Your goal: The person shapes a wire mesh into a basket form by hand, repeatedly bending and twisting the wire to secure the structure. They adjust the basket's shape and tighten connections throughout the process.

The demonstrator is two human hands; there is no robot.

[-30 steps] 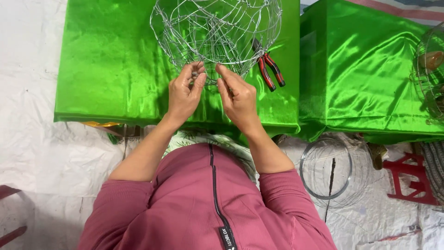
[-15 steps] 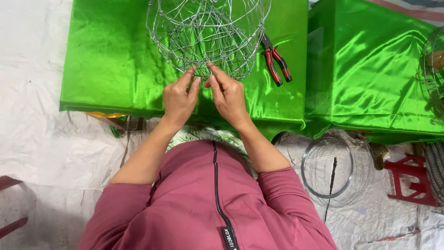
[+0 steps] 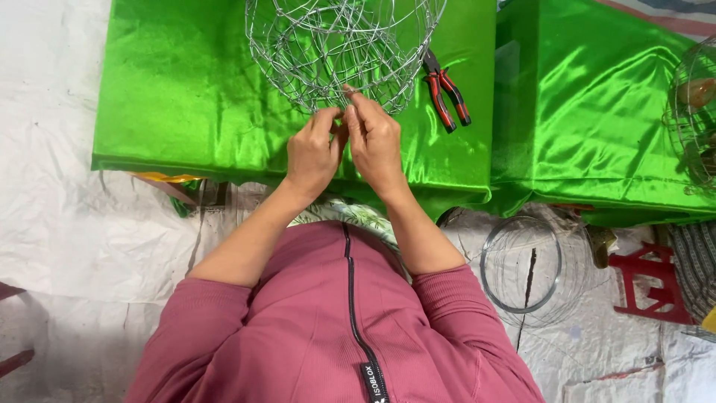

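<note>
The landmark here is the round basket frame of thin silver wire point(image 3: 343, 48), which stands on the bench draped in shiny green satin cloth point(image 3: 186, 97) and runs off the top of the view.

At the near rim of that wire frame, the left hand point(image 3: 313, 153) has its fingers curled narrow, pinching a strand at the frame's lower edge. The strand is springy, I judge, and if that pinch loosens it could snap back and undo the bend.

Touching it, just to the right, the right hand point(image 3: 377, 142) is also closed narrow on a wire at the same spot on the rim, thumb and forefinger raised against the mesh. Both hands are bare, and any cut wire end there could prick or scratch a fingertip; whether such an end is present is too fine to tell. Pulling hard towards the body could also slide the light frame across the slick cloth or dent its round shape.

Right of the frame, touching its rim or close to it, lie pliers with red and black handles point(image 3: 445, 95) on the cloth near the bench's edge; a tug on the satin could carry them off it.

Further right and below the frame, a coil of bare wire point(image 3: 522, 265) lies on the white floor sheet point(image 3: 74, 239).
</note>
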